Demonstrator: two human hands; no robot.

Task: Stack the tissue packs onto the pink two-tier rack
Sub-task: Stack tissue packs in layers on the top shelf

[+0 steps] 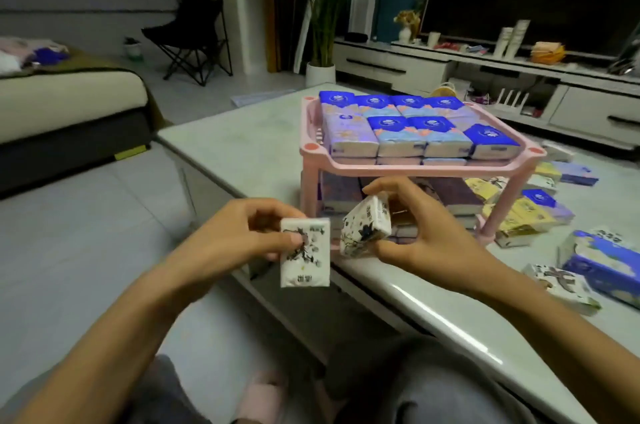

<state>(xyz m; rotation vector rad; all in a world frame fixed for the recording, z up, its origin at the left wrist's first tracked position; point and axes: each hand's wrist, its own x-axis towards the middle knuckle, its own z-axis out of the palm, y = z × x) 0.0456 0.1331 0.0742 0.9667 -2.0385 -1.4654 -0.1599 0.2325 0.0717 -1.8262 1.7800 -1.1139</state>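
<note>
The pink two-tier rack (311, 160) stands on the pale table (242, 143). Its upper tier is packed with several blue and lilac tissue packs (398, 132). More packs fill the shadowed lower tier (453, 196). My left hand (249, 236) pinches a white tissue pack with a dark ink print (304, 257), held upright in front of the table's near edge. My right hand (415, 233) grips a second white printed pack (365, 228), tilted, just in front of the lower tier's opening.
Loose yellow, blue and white packs (519, 215) lie on the table to the right of the rack, with a larger blue tissue box (602, 261) near the right edge. A bed stands at the left, a low TV cabinet (485, 73) behind.
</note>
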